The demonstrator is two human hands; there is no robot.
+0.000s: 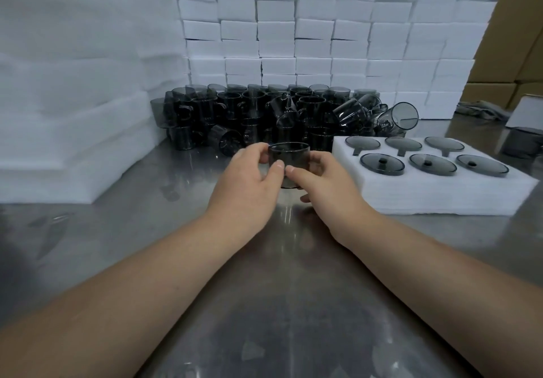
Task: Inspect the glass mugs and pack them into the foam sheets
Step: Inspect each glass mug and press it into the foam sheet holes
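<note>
A smoky grey glass mug (291, 155) stands upright just above the steel table, held between both hands. My left hand (249, 180) grips its left side with thumb and fingers curled round the wall. My right hand (320, 183) grips the right side, thumb on the front. To the right lies a white foam sheet (440, 198) with six cut-outs, each filled: mugs (403, 144) in the back row, lids with knobs (382, 163) in the front row. Behind the hands is a heap of grey mugs (264, 113).
A tall stack of foam sheets (73, 98) fills the left. A wall of small white boxes (323, 33) stands behind the mug heap, brown cartons (517, 39) beyond. An open white box (526, 113) sits at the far right. The steel table (264, 304) extends toward me.
</note>
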